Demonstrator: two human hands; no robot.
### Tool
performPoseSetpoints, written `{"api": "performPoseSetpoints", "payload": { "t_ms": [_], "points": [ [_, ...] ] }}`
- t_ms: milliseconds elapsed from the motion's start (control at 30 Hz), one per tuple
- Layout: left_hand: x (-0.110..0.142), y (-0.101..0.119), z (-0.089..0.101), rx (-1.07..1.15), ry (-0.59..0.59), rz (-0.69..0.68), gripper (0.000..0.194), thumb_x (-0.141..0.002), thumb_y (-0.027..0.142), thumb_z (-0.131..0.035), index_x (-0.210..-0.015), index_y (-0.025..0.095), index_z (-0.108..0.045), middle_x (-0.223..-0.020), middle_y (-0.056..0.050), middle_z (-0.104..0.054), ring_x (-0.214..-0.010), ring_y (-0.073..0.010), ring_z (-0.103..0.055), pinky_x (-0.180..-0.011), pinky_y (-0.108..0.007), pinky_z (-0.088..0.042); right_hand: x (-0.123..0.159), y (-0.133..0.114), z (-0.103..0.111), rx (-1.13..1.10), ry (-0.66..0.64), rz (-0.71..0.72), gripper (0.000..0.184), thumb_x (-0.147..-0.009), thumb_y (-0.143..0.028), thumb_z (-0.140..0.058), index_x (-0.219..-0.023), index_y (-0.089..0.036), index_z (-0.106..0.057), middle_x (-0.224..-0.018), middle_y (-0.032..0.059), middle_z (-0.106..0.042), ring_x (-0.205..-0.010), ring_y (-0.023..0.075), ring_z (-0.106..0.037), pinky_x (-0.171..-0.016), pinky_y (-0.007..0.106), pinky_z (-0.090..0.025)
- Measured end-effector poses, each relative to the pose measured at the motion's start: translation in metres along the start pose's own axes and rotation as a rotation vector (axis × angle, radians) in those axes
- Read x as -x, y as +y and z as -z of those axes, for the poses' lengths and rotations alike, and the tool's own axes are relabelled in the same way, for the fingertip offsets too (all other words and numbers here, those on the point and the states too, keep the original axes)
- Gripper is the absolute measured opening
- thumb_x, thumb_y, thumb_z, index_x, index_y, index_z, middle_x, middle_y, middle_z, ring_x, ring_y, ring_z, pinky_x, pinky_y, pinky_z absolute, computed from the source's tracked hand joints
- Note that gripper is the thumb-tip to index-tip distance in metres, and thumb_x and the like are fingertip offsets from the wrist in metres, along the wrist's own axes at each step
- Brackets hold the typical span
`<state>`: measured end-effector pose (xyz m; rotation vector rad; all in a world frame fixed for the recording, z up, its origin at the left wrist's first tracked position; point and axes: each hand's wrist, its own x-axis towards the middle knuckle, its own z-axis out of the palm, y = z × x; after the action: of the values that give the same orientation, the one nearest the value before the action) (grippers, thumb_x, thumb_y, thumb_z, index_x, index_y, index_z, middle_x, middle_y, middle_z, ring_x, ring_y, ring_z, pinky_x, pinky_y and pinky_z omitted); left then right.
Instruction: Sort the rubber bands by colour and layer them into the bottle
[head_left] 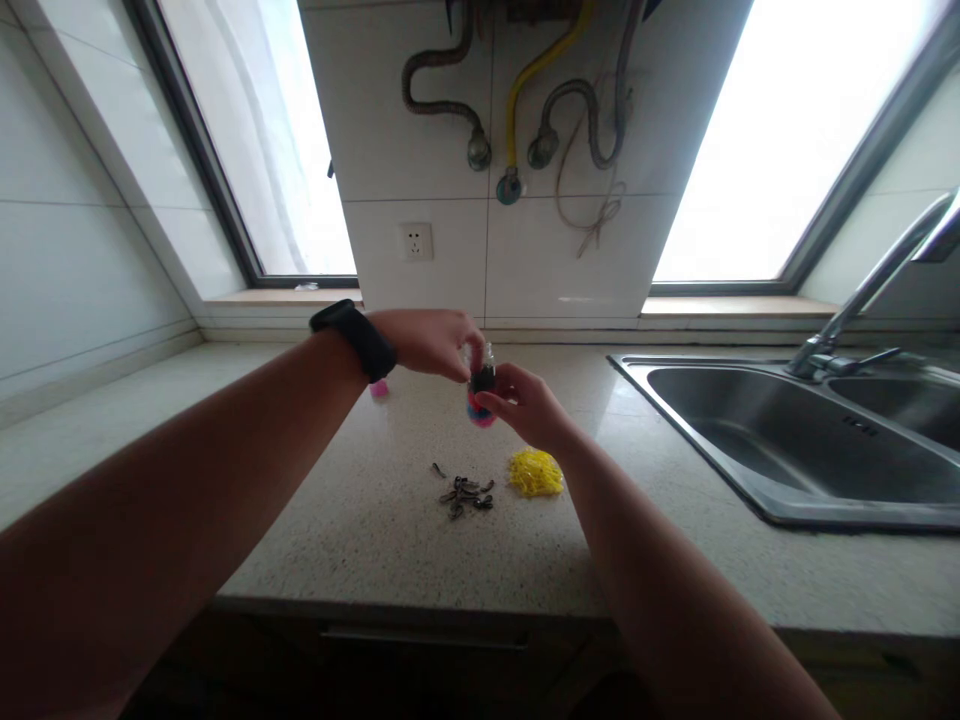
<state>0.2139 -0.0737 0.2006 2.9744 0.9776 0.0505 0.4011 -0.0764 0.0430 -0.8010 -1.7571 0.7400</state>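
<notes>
A small clear bottle [481,412] stands upright above the counter, with black, red, blue and pink layers showing through its wall. My right hand [531,405] is closed around its side, thumb in front. Over the bottle's mouth is my left hand [435,338], a black watch [354,335] on its wrist. Its fingers are bent down and pinched at the opening; whatever they hold is hidden. Below on the counter lies a loose pile of small dark twisted pieces [465,495]. A heap of thin yellow bands [535,472] sits beside my right forearm.
A pink cap-like piece [379,388] lies behind my left wrist on the speckled counter [345,540]. To the right are a steel sink [735,440] and its faucet [870,290]. Hoses and a wall socket [417,241] are on the tiled wall.
</notes>
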Motion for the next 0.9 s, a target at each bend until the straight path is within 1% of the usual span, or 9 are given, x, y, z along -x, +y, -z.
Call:
{"api": "performPoseSetpoints", "payload": {
  "t_ms": [100,167,300,367,467,633,767,833,900],
  "points": [
    [0.003,-0.001,0.003,0.0,-0.002,-0.032,0.039,-0.075,0.028,-0.062,-0.111,0.023,-0.074,-0.109,-0.007,-0.067,-0.099,-0.0215,-0.058,-0.092,-0.033,-0.044,-0.001,0.002,0.0,-0.026,0.005,-0.008,0.028,-0.08,-0.041,-0.074,-0.093,-0.02,-0.062,-0.088,0.004,-0.07,-0.074,0.0154,-0.065,-0.07,0.034,-0.055],
    [0.002,-0.002,0.002,0.011,0.001,-0.036,0.042,-0.076,0.027,-0.061,-0.116,0.025,-0.072,-0.11,-0.006,-0.067,-0.1,-0.0215,-0.058,-0.093,-0.034,-0.043,-0.001,0.003,0.0,-0.031,0.009,-0.016,0.028,-0.08,-0.042,-0.075,-0.092,-0.02,-0.062,-0.088,0.0042,-0.07,-0.075,0.0157,-0.065,-0.07,0.034,-0.055],
    [-0.001,-0.004,-0.002,0.042,-0.034,-0.057,0.038,-0.077,0.022,-0.057,-0.11,0.027,-0.074,-0.103,-0.003,-0.068,-0.097,-0.0194,-0.059,-0.093,-0.033,-0.043,-0.001,0.003,0.0,-0.046,0.004,-0.036,0.029,-0.079,-0.041,-0.076,-0.091,-0.02,-0.062,-0.088,0.0046,-0.071,-0.077,0.0168,-0.066,-0.071,0.035,-0.055],
    [-0.001,-0.006,-0.005,0.071,0.008,-0.057,0.036,-0.076,0.021,-0.059,-0.108,0.026,-0.075,-0.105,-0.004,-0.068,-0.098,-0.0202,-0.059,-0.094,-0.035,-0.044,-0.001,0.003,-0.001,-0.082,0.001,-0.045,0.029,-0.079,-0.041,-0.076,-0.093,-0.019,-0.063,-0.088,0.005,-0.071,-0.077,0.0169,-0.066,-0.072,0.035,-0.055],
    [0.003,-0.013,-0.016,0.21,0.186,-0.046,0.037,-0.076,0.02,-0.062,-0.112,0.022,-0.072,-0.111,-0.007,-0.067,-0.101,-0.0218,-0.06,-0.094,-0.037,-0.046,-0.003,0.003,-0.001,-0.133,0.004,-0.035,0.028,-0.081,-0.041,-0.074,-0.094,-0.018,-0.064,-0.088,0.0056,-0.071,-0.077,0.0165,-0.065,-0.073,0.035,-0.054],
    [0.017,-0.026,-0.053,0.581,0.535,-0.007,0.041,-0.083,0.017,-0.059,-0.124,0.019,-0.061,-0.12,-0.011,-0.064,-0.105,-0.02,-0.06,-0.086,-0.034,-0.052,-0.006,0.003,0.0,-0.233,-0.04,-0.006,0.027,-0.085,-0.042,-0.071,-0.095,-0.017,-0.066,-0.09,0.0063,-0.071,-0.079,0.016,-0.063,-0.074,0.033,-0.052],
    [0.031,-0.037,-0.097,0.78,0.699,0.126,0.039,-0.088,0.023,-0.056,-0.127,0.018,-0.056,-0.115,-0.012,-0.063,-0.1,-0.0195,-0.061,-0.071,-0.029,-0.054,-0.005,0.003,0.001,-0.297,-0.047,-0.031,0.029,-0.087,-0.044,-0.069,-0.095,-0.016,-0.065,-0.086,0.0052,-0.068,-0.074,0.0141,-0.061,-0.069,0.03,-0.05],
    [0.04,-0.044,-0.124,0.75,0.684,0.199,0.031,-0.09,0.026,-0.056,-0.119,0.017,-0.062,-0.108,-0.01,-0.066,-0.094,-0.018,-0.061,-0.071,-0.029,-0.052,-0.004,0.004,0.001,-0.346,-0.048,-0.053,0.031,-0.087,-0.045,-0.069,-0.096,-0.016,-0.064,-0.087,0.005,-0.067,-0.074,0.0136,-0.061,-0.067,0.029,-0.051],
    [0.047,-0.052,-0.15,0.703,0.602,0.256,0.025,-0.091,0.027,-0.054,-0.11,0.016,-0.067,-0.101,-0.008,-0.068,-0.091,-0.0174,-0.062,-0.072,-0.029,-0.05,-0.003,0.004,0.0,-0.416,-0.044,-0.089,0.032,-0.086,-0.046,-0.07,-0.098,-0.018,-0.06,-0.091,0.0054,-0.068,-0.077,0.0143,-0.063,-0.066,0.028,-0.052]
  ]
}}
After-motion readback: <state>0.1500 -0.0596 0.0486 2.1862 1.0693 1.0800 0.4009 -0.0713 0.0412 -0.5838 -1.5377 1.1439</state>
